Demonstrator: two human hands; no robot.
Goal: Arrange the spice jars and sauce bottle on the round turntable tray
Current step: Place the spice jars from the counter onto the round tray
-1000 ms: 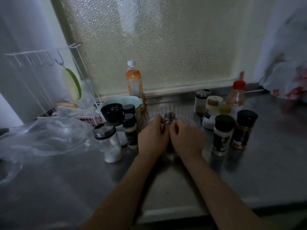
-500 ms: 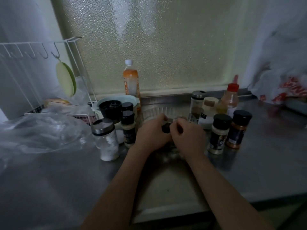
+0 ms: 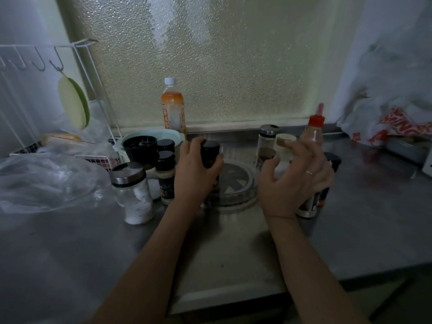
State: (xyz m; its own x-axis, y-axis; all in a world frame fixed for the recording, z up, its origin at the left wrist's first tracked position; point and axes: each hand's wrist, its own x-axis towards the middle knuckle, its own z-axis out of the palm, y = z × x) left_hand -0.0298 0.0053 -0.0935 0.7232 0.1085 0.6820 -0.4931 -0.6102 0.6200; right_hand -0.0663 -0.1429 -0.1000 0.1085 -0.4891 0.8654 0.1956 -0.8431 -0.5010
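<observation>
A: Where's your left hand (image 3: 194,176)?
B: It's wrapped around a black-capped jar (image 3: 210,153) at the turntable tray's (image 3: 250,183) left edge.
A: And your right hand (image 3: 295,181)?
B: Fingers spread wide, holding nothing, beside the right edge.

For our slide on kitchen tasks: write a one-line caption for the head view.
Left hand grips a black-capped jar at the turntable tray; right hand open beside it.
</observation>
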